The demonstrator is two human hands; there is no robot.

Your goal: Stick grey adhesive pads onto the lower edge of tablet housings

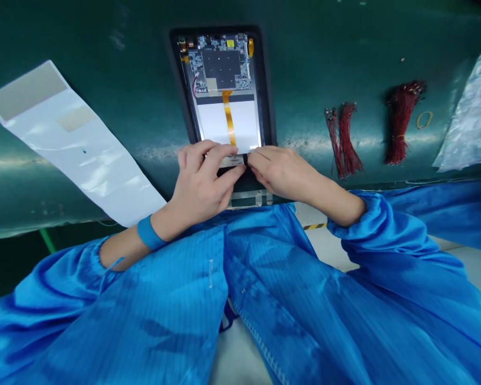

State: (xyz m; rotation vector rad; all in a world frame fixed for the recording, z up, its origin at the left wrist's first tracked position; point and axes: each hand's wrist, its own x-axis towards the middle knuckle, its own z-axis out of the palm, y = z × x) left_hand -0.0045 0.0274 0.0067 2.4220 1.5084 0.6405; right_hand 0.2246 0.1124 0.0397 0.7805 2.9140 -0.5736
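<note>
An opened tablet (248, 123) lies on the green mat, its circuit board (220, 67) exposed at the far end. An orange ribbon cable (228, 117) runs from the board down over a white panel. My left hand (206, 176) rests over the tablet's near left part, fingers spread and fingertips on its near end. From the other side my right hand (278, 168) reaches the near right edge with fingers pinched together. A small dark strip (245, 159) shows between the two hands; whether the right fingers grip it is hidden.
On the green mat (140, 69), a long white sheet (92, 149) lies to the left. To the right are two bundles of dark red wires, a smaller one (342, 139) and a larger one (403, 123), a yellow rubber band (424, 120) and a clear plastic bag (468, 117).
</note>
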